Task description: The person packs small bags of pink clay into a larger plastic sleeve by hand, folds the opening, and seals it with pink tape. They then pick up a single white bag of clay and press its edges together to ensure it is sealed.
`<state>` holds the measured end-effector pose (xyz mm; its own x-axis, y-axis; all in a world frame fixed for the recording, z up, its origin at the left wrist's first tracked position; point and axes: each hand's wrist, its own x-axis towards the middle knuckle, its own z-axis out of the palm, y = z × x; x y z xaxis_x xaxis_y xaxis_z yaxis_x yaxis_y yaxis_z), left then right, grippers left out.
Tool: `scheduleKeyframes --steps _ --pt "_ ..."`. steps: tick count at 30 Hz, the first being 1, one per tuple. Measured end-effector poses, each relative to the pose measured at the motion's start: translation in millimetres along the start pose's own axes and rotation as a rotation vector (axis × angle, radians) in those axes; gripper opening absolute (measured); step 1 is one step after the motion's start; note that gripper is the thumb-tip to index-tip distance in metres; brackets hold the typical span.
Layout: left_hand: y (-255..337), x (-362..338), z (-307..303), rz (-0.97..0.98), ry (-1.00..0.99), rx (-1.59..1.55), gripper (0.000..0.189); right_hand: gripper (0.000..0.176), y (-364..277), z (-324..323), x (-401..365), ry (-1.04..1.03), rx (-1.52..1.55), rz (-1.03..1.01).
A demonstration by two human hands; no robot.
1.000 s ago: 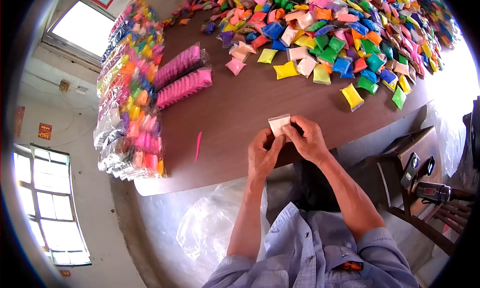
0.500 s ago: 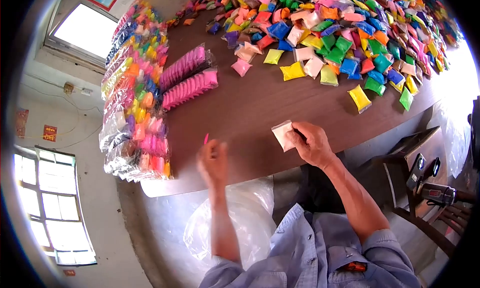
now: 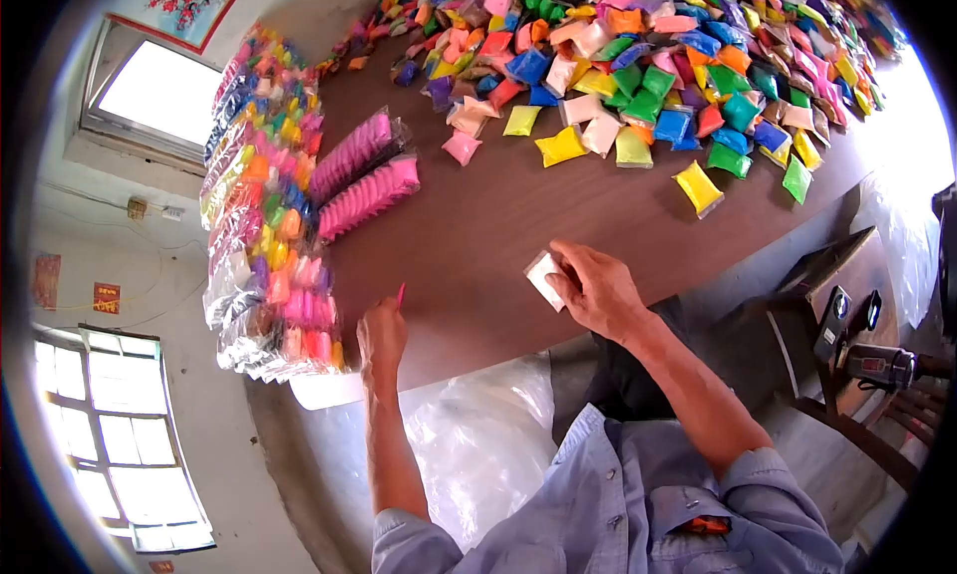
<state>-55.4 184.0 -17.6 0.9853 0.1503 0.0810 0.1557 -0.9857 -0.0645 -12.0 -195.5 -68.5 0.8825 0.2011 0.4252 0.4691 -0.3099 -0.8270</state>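
Note:
My right hand [image 3: 601,293] pinches a small clear packet with pale contents [image 3: 544,279] above the table's near side. The packet is tilted, and part of it is hidden behind my fingers. My left hand [image 3: 383,337] is closed near the table's front left edge, beside the rows of bagged packets. A thin pink thing [image 3: 402,294] pokes up out of its fist; the rest is hidden, so its kind does not show. Beyond that hand, two clear sleeves of pink packets [image 3: 369,196] lie side by side.
A big heap of colourful packets [image 3: 638,86] covers the back of the brown table [image 3: 469,215]. Filled bags of mixed packets [image 3: 269,225] are lined up along the left edge. Clear plastic sheeting [image 3: 478,434] hangs below the front. A wooden chair [image 3: 857,444] stands to the right.
My left hand has moved left and down, toward the table's front left edge, still closed with the pink thing. My right hand has shifted slightly left with the packet. The view has turned a little.

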Motion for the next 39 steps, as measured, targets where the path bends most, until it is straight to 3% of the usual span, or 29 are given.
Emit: scheduleKeyframes --steps 2,5,7,8,10,12,15,17,22,27,33,39 --pt "4 3 0 -0.01 -0.003 0.029 0.006 0.032 -4 -2 0 -0.012 -0.017 0.041" --pt "10 -3 -1 -0.022 0.014 0.062 0.009 0.032 -7 -6 -4 0.068 -0.129 -0.055" --pt "22 -5 3 -0.063 0.08 -0.075 0.012 0.028 -2 -7 -12 0.083 -0.12 -0.163" --pt "36 -7 4 -0.054 0.074 -0.078 0.012 0.025 -4 -10 -14 0.077 -0.15 -0.16" --pt "82 -20 -3 -0.063 0.153 -0.435 0.011 0.026 -8 -13 -16 0.037 -0.167 -0.146" --pt "134 -32 -19 -0.047 0.069 -0.641 0.013 0.028 -10 -14 -18 -0.013 -0.175 -0.14" --pt "178 -42 -3 0.01 0.059 -0.722 0.01 0.026 -7 -13 -16 -0.037 -0.191 -0.172" --pt "199 -41 3 0.149 0.179 -0.812 0.009 0.023 -3 -11 -16 -0.023 -0.162 -0.215" --pt "190 -30 14 0.159 0.2 -0.644 0.006 0.021 -7 -13 -16 -0.022 -0.198 -0.188" --pt "173 -16 9 -0.016 0.124 -0.738 0.009 0.022 -5 -9 -16 -0.003 -0.214 -0.171" --pt "216 -20 -9 0.239 0.187 -0.713 0.008 0.022 -8 -7 -15 0.026 -0.142 -0.205" --pt "210 10 8 0.213 0.162 -0.628 0.008 0.021 -8 -12 -15 0.031 -0.168 -0.22"
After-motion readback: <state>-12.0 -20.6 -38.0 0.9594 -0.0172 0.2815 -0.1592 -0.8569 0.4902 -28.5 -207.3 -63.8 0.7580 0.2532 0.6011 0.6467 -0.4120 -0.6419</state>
